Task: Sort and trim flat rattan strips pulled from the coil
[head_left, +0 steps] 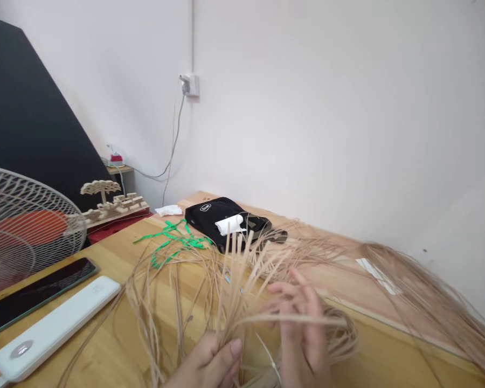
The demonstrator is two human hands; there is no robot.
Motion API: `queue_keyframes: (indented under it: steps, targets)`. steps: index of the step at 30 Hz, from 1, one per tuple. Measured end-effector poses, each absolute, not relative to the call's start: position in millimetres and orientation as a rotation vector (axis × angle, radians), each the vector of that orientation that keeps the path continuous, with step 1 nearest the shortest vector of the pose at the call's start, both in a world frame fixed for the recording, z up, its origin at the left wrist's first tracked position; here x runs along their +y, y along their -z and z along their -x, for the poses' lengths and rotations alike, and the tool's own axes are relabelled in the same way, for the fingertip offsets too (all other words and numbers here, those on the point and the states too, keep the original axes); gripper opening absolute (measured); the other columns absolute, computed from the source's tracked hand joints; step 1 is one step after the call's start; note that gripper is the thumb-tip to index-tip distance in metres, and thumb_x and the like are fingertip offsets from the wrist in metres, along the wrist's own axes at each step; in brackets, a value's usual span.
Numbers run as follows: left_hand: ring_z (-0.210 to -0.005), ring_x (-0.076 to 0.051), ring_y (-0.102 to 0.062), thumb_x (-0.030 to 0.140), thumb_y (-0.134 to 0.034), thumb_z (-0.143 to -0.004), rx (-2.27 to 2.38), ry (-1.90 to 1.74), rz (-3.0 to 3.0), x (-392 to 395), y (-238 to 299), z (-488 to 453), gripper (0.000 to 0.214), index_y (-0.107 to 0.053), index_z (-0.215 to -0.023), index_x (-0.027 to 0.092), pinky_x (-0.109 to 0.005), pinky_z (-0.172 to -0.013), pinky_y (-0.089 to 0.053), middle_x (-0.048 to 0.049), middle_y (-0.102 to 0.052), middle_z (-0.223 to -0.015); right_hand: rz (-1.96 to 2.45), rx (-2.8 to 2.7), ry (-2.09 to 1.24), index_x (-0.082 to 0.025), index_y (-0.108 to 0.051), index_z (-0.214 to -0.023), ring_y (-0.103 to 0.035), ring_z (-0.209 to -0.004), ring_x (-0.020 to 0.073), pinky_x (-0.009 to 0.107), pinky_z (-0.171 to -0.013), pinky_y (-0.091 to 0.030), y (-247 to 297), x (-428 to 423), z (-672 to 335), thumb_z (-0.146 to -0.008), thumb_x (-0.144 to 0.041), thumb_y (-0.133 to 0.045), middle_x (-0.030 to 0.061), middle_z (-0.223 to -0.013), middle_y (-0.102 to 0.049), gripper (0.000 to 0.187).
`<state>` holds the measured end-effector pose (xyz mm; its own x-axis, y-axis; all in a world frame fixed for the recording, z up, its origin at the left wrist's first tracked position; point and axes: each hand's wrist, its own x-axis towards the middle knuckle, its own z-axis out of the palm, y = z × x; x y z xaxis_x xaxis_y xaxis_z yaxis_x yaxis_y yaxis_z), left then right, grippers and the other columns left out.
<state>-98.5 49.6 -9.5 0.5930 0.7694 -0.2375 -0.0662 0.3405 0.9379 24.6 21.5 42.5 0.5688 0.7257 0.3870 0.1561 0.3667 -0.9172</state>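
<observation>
My left hand (210, 364) is at the bottom edge, its thumb and fingers pinched on a bunch of tan rattan strips (236, 280) that fan upward. My right hand (301, 328) is beside it, blurred, fingers spread and threaded among strips that bend to the right. Under the right hand lies a coiled, partly woven rattan piece (341, 334) on the wooden table (129, 345). Long loose strips trail over the table to the left and front.
A white power bank (52, 328) and a dark phone (36, 293) lie at the left near a fan grille (20, 226). A black bag (222, 218) with a white roll, green ribbon (172, 240) and a wooden model (113, 205) sit farther back. A large rattan bundle (432, 302) lies at the right.
</observation>
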Motion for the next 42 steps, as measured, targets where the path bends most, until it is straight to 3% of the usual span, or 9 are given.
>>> queue_keyframes:
  steps: [4,9,14,20,26,32,37,40,42]
  targets:
    - [-0.038,-0.003,-0.014,0.071,-0.058,-0.062,0.645,-0.693,-0.907,60.0,4.4,97.5,0.059,-0.033,-0.053,0.019,-0.018,-0.037,-0.012,0.0107,-0.021,-0.043,1.122,-0.961,-0.408,-0.031,-0.034,-0.127,-0.059,-0.078,0.0146,0.028,-0.068,-0.047,-10.0,23.3,-16.9,-0.092,-0.049,-0.041,0.0036,-0.103,-0.052,0.041]
    - [-0.034,-0.001,-0.01,0.068,-0.062,-0.061,0.628,-0.862,-0.802,79.4,-1.6,97.0,0.058,-0.033,-0.052,0.019,-0.017,-0.034,-0.006,0.0123,-0.018,-0.038,1.397,-1.36,-0.748,-0.016,-0.049,-0.124,-0.063,-0.081,0.0247,0.037,-0.075,-0.049,35.1,22.9,-8.1,-0.087,-0.062,-0.035,0.0113,-0.098,-0.065,0.06]
    - [-0.035,-0.002,-0.013,0.068,-0.06,-0.064,0.716,-1.028,-0.843,89.3,-1.5,96.3,0.056,-0.039,-0.053,0.017,-0.016,-0.035,-0.009,0.0117,-0.02,-0.04,1.398,-1.422,-0.985,-0.012,-0.05,-0.124,-0.05,-0.116,0.025,0.035,-0.091,-0.043,26.2,27.9,3.3,-0.088,-0.061,-0.03,0.0148,-0.125,-0.055,0.064]
    - [-0.033,-0.003,-0.016,0.068,-0.053,-0.069,0.849,-1.098,-0.894,92.9,0.4,99.2,0.053,-0.042,-0.056,0.018,-0.015,-0.033,-0.012,0.0108,-0.023,-0.04,1.452,-1.582,-1.05,-0.014,-0.058,-0.091,-0.066,-0.067,0.0228,0.031,-0.063,-0.047,13.8,35.0,8.8,-0.093,-0.045,-0.016,0.0136,-0.084,-0.067,0.052]
    - [-0.035,-0.001,-0.015,0.067,-0.058,-0.066,0.824,-1.176,-0.803,99.4,-2.2,99.9,0.057,-0.032,-0.053,0.018,-0.015,-0.033,-0.009,0.0085,-0.035,-0.048,1.468,-1.638,-0.957,-0.011,-0.062,-0.096,-0.06,-0.081,0.0316,0.038,-0.069,-0.037,12.7,31.2,13.5,-0.092,-0.038,-0.021,0.0174,-0.089,-0.065,0.05]
    - [-0.043,-0.005,-0.038,0.06,-0.054,-0.075,0.853,-1.267,-0.88,99.2,-16.0,98.9,0.054,-0.032,-0.051,0.017,-0.014,-0.043,-0.034,0.0049,-0.04,-0.045,1.308,-1.5,-1.143,-0.013,-0.061,-0.085,-0.054,-0.079,0.0287,0.041,-0.076,-0.036,13.4,35.5,17.6,-0.088,-0.047,-0.032,0.0138,-0.083,-0.061,0.045]
    - [-0.029,-0.003,-0.017,0.058,-0.051,-0.079,0.783,-1.075,-0.736,100.3,-36.9,96.7,0.05,-0.031,-0.053,0.019,-0.013,-0.028,-0.013,0.0093,-0.028,-0.036,0.995,-1.237,-1.555,-0.018,-0.053,-0.105,-0.056,-0.088,0.0196,0.032,-0.085,-0.04,9.2,50.6,21.3,-0.071,-0.053,-0.062,0.0051,-0.092,-0.061,0.05]
    - [-0.031,-0.002,-0.009,0.046,-0.038,-0.089,0.706,-1.003,-0.693,107.2,-55.2,103.3,0.048,-0.026,-0.051,0.019,-0.012,-0.03,-0.007,0.0097,-0.021,-0.037,0.88,-1.125,-1.744,-0.018,-0.052,-0.089,-0.055,-0.063,0.0136,0.029,-0.073,-0.044,2.1,58.5,24.3,-0.066,-0.056,-0.069,-0.0025,-0.066,-0.055,0.048]
    - [-0.033,-0.003,-0.007,0.04,-0.031,-0.093,0.628,-0.992,-0.685,113.1,-70.2,112.8,0.047,-0.025,-0.051,0.018,-0.012,-0.031,-0.005,0.0096,-0.018,-0.039,0.81,-1.111,-1.818,-0.019,-0.047,-0.074,-0.043,-0.045,0.0087,0.027,-0.062,-0.043,-2.6,60.7,25.5,-0.066,-0.06,-0.068,-0.0096,-0.048,-0.039,0.047]
